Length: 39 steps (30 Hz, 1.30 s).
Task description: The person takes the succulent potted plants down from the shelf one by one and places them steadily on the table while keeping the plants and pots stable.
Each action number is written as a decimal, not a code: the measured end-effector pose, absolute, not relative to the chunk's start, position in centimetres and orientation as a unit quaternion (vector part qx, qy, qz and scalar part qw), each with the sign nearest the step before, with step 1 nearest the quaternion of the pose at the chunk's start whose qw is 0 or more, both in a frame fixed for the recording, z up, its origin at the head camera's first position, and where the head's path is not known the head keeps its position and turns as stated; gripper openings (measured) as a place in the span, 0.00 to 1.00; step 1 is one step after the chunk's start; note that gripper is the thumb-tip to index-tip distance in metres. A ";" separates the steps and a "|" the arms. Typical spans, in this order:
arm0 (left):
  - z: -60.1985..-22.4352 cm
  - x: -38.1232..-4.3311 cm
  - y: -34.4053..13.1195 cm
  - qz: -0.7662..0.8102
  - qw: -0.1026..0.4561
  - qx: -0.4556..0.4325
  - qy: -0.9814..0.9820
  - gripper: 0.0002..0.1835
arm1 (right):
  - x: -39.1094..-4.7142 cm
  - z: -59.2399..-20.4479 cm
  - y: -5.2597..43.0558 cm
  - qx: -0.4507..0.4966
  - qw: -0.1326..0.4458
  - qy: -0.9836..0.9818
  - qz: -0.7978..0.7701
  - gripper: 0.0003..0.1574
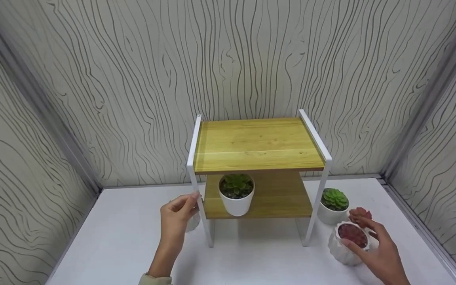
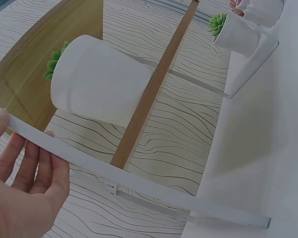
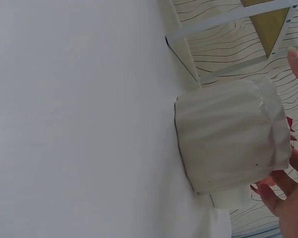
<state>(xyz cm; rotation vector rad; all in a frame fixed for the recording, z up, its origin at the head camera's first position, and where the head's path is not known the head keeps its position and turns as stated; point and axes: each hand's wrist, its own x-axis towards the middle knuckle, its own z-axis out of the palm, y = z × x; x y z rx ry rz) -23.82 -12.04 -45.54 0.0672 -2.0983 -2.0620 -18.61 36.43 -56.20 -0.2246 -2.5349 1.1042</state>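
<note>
My left hand (image 1: 174, 217) grips the white front post (image 2: 164, 186) of a small two-tier wooden shelf (image 1: 257, 144), thumb on one side and fingers on the other in the left wrist view. On the lower tier, near that post, stands a smooth white pot (image 1: 238, 206) with a green succulent. To the right of the shelf, my right hand (image 1: 384, 253) is spread around the rim of a ribbed white pot (image 3: 228, 139) holding a dark red succulent (image 1: 352, 235). In the right wrist view its thumb stands apart from the pot, while the fingers are right at the rim.
Behind the ribbed pot are a green succulent in a white pot (image 1: 331, 215) and a lighter red succulent (image 1: 359, 213). Another white pot (image 1: 192, 223) is partly hidden behind my left hand and the post. Wood-grain-patterned panels (image 1: 141, 79) surround the white table (image 1: 125, 245).
</note>
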 end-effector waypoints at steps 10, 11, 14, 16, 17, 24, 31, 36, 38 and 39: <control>-45.6 -24.0 -12.1 -0.709 0.097 0.024 -0.698 0.15 | -18.8 -53.7 36.1 -0.035 0.229 -0.888 0.397 0.47; -45.6 -23.9 -12.1 -0.709 0.096 0.023 -0.698 0.16 | -18.8 -53.4 36.0 -0.034 0.229 -0.889 0.396 0.47; -45.6 -23.8 -12.1 -0.709 0.094 0.023 -0.699 0.16 | -18.7 -52.7 35.8 -0.027 0.236 -0.889 0.391 0.45; -45.6 -23.8 -12.1 -0.707 0.095 0.024 -0.700 0.17 | -18.7 -52.3 35.6 -0.019 0.241 -0.887 0.393 0.44; -45.6 -23.8 -12.1 -0.707 0.095 0.025 -0.701 0.17 | -18.7 -52.1 35.5 -0.014 0.242 -0.886 0.396 0.44; -45.7 -23.8 -12.0 -0.696 0.109 0.024 -0.709 0.16 | -18.7 -50.8 34.8 0.034 0.243 -0.868 0.431 0.41; -45.4 -23.5 -11.8 -0.694 0.116 0.037 -0.709 0.15 | -19.0 -49.5 34.0 0.062 0.248 -0.856 0.449 0.40; -45.1 -23.2 -11.6 -0.684 0.127 0.051 -0.716 0.13 | -19.3 -48.8 33.6 0.074 0.246 -0.850 0.460 0.37; -44.9 -23.1 -11.6 -0.678 0.131 0.058 -0.721 0.14 | -19.4 -48.6 33.4 0.082 0.239 -0.843 0.474 0.35; -44.8 -23.0 -11.5 -0.676 0.134 0.060 -0.722 0.14 | -19.5 -48.4 33.3 0.086 0.237 -0.840 0.480 0.35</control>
